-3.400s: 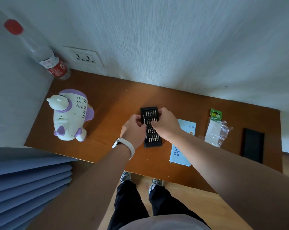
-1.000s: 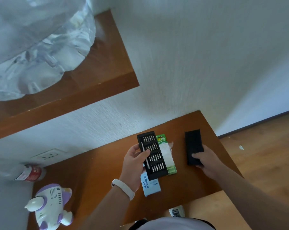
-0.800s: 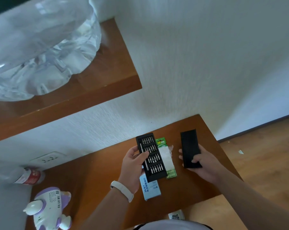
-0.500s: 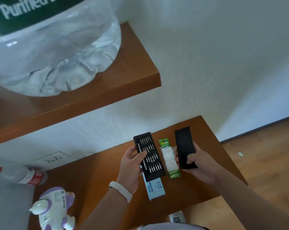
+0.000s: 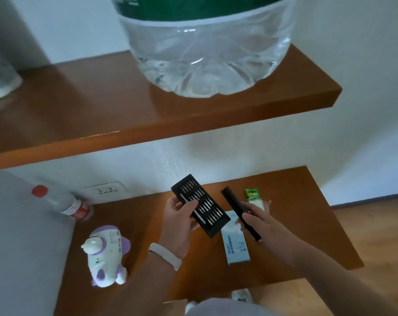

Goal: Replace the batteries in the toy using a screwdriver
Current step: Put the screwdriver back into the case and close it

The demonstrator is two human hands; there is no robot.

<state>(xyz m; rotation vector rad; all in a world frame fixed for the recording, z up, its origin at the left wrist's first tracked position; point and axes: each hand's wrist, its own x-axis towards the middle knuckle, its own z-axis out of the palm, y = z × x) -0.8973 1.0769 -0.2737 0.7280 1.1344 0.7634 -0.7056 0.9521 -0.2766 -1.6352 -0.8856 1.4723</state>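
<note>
My left hand (image 5: 178,221) grips a black screwdriver bit tray (image 5: 201,205) above the wooden table (image 5: 307,242), thumb across its face beside a silver driver rod. My right hand (image 5: 260,221) holds the tray's black cover (image 5: 235,207), lifted and tilted on edge just right of the tray. The white and purple toy (image 5: 105,256) lies at the table's left. A green pack of batteries (image 5: 252,195) in clear plastic lies behind my right hand.
A light blue box (image 5: 236,245) lies on the table below the tray. A red-capped bottle (image 5: 61,202) leans near a wall socket (image 5: 106,190) at the back left. A wooden shelf (image 5: 147,124) overhead carries a big clear water jug (image 5: 207,46).
My right hand picked the black cover off the table's right side and brought it left, up beside the bit tray. The view swung upward and leftward, showing more of the shelf.
</note>
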